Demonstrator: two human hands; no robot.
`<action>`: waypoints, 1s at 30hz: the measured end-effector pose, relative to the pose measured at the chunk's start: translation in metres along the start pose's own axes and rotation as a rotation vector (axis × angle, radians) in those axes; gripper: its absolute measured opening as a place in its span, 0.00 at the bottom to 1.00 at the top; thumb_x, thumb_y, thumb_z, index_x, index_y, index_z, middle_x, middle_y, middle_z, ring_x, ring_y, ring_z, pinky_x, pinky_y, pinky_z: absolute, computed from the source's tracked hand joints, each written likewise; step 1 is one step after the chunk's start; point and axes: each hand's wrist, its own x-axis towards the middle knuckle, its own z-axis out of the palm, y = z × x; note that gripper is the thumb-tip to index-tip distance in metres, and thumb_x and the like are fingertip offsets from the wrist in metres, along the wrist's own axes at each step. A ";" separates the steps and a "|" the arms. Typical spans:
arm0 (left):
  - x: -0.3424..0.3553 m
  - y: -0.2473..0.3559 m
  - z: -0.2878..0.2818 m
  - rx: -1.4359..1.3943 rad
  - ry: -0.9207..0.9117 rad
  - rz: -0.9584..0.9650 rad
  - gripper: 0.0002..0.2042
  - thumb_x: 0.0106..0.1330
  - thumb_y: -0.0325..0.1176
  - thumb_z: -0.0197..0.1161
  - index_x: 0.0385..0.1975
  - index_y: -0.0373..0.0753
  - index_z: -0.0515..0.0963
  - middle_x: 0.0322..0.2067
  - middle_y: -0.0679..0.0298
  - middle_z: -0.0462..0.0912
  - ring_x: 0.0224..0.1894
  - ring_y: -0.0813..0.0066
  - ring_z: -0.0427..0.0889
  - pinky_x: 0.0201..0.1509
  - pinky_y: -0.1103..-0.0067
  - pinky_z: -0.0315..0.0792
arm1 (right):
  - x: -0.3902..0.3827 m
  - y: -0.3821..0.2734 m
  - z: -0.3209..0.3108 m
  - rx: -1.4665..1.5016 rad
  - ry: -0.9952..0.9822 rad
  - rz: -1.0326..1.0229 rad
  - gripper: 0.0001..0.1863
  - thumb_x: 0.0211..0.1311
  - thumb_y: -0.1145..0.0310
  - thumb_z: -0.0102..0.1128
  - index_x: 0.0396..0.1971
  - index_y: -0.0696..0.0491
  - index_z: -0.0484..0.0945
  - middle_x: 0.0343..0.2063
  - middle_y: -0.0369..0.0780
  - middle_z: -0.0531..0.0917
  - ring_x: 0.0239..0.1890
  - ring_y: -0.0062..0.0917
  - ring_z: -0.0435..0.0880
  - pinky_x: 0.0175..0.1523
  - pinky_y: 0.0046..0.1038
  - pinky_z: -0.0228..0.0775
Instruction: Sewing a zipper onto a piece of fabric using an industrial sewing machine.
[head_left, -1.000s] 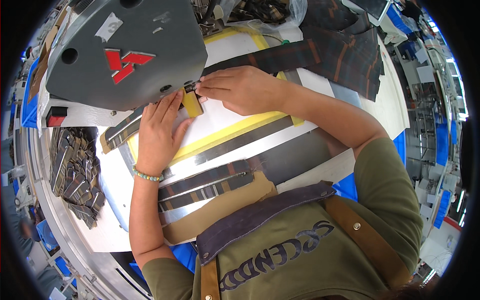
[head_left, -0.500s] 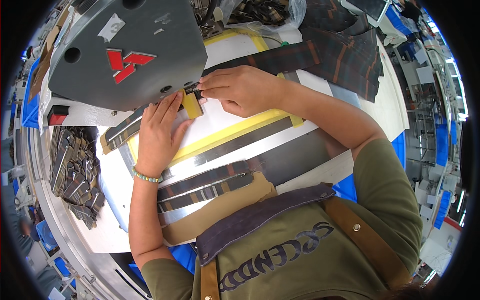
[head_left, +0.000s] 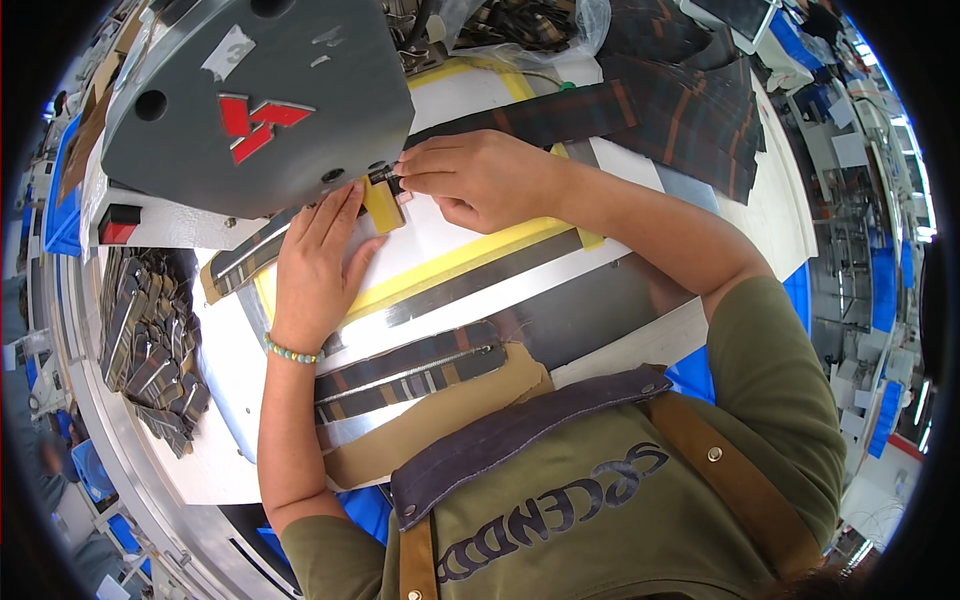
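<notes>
dark lettering (head_left: pixel 548 518) crosses your olive shirt (head_left: pixel 770 400); just past it, a brown sheet (head_left: pixel 430 415) and a second zipped strip (head_left: pixel 410 375) lie on the white worktop (head_left: pixel 228 350). your left hand (head_left: pixel 320 265) rests flat, thumb apart, by the yellow block (head_left: pixel 383 210); the plaid strip (head_left: pixel 240 268) runs behind it toward the machine head (head_left: pixel 340 130). your right hand (head_left: pixel 490 178) has its fingers drawn together beside the block; whether they grip anything i can't tell. white surface separates it from the yellow tape edge (head_left: pixel 450 270). the machine bears a red emblem (head_left: pixel 235 113). farther off stand blue bins (head_left: pixel 883 290).
</notes>
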 end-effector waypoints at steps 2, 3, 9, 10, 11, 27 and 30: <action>-0.001 0.000 0.000 -0.005 0.000 -0.004 0.30 0.65 0.37 0.76 0.66 0.31 0.79 0.62 0.50 0.84 0.61 0.48 0.81 0.70 0.61 0.74 | 0.000 0.000 -0.001 0.000 0.003 -0.001 0.15 0.61 0.73 0.63 0.46 0.59 0.88 0.51 0.46 0.89 0.58 0.38 0.88 0.60 0.37 0.85; -0.003 0.000 0.000 -0.020 -0.029 -0.033 0.30 0.65 0.35 0.75 0.67 0.31 0.78 0.65 0.50 0.82 0.66 0.48 0.79 0.72 0.61 0.73 | 0.000 -0.001 -0.001 -0.002 0.008 0.001 0.15 0.61 0.73 0.63 0.46 0.59 0.88 0.51 0.46 0.90 0.58 0.37 0.89 0.60 0.37 0.85; -0.004 -0.001 -0.001 -0.027 -0.065 -0.067 0.31 0.66 0.33 0.74 0.69 0.32 0.76 0.69 0.51 0.79 0.70 0.48 0.77 0.75 0.61 0.72 | 0.001 -0.001 -0.002 -0.044 0.011 -0.001 0.16 0.61 0.76 0.67 0.49 0.57 0.88 0.53 0.41 0.90 0.58 0.33 0.88 0.57 0.33 0.87; -0.004 0.000 -0.001 -0.022 -0.067 -0.071 0.31 0.66 0.33 0.74 0.69 0.32 0.76 0.69 0.51 0.79 0.70 0.48 0.77 0.75 0.61 0.72 | 0.001 -0.001 -0.001 -0.042 0.008 -0.001 0.16 0.61 0.76 0.67 0.49 0.57 0.88 0.53 0.41 0.90 0.58 0.33 0.88 0.57 0.33 0.87; -0.004 0.000 -0.001 -0.024 -0.067 -0.075 0.31 0.66 0.33 0.74 0.69 0.32 0.76 0.69 0.51 0.79 0.70 0.48 0.77 0.75 0.61 0.72 | 0.001 0.001 0.000 -0.034 0.009 0.014 0.16 0.61 0.76 0.67 0.49 0.57 0.88 0.53 0.41 0.90 0.58 0.33 0.88 0.57 0.32 0.86; -0.007 -0.003 -0.006 -0.023 -0.076 -0.071 0.30 0.65 0.33 0.74 0.67 0.32 0.77 0.68 0.53 0.80 0.67 0.50 0.79 0.73 0.63 0.73 | 0.008 -0.007 -0.004 -0.021 -0.019 0.037 0.15 0.62 0.76 0.67 0.49 0.58 0.88 0.51 0.41 0.91 0.54 0.34 0.90 0.55 0.33 0.87; -0.005 -0.003 -0.007 -0.032 -0.069 -0.062 0.29 0.65 0.33 0.74 0.67 0.31 0.78 0.67 0.53 0.80 0.66 0.50 0.79 0.72 0.63 0.73 | 0.008 -0.006 -0.006 -0.037 -0.034 0.029 0.15 0.62 0.76 0.67 0.49 0.58 0.87 0.52 0.41 0.90 0.55 0.34 0.90 0.56 0.33 0.87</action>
